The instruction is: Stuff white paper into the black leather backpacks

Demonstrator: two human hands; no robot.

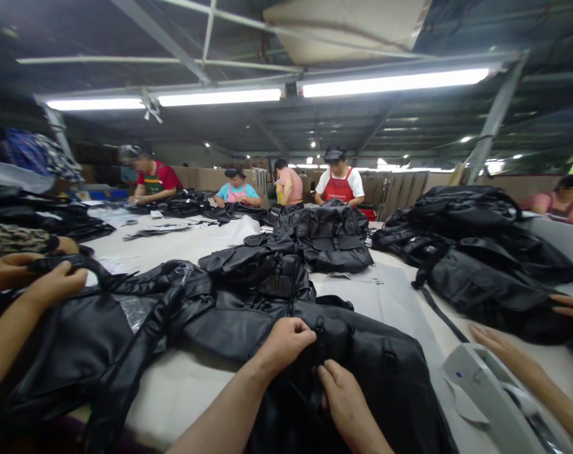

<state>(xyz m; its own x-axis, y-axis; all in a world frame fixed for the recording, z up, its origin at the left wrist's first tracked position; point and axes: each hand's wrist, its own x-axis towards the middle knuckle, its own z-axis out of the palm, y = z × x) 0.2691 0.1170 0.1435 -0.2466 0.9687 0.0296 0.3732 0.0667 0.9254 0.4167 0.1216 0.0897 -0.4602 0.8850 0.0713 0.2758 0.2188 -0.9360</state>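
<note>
A black backpack [385, 372] with a smooth, leather-like surface lies on the table right in front of me. My left hand [289, 343] is closed in a pinch at the middle of the bag, beside a dark strap and buckle. Just below and to the right, my right hand [340, 394] has its fingers closed on the black material of the same bag. Which small part each hand pinches is hard to make out, black on black. A small buckle [389, 353] shows on the bag's right side.
More black bags [333, 233] lie beyond mine, with a heap of them [480, 246] at right. A co-worker's hands [54, 284] hold another bag at left. Another person's hands [508, 353] are at right near a white tape-like device [494, 391]. Several people work across the table.
</note>
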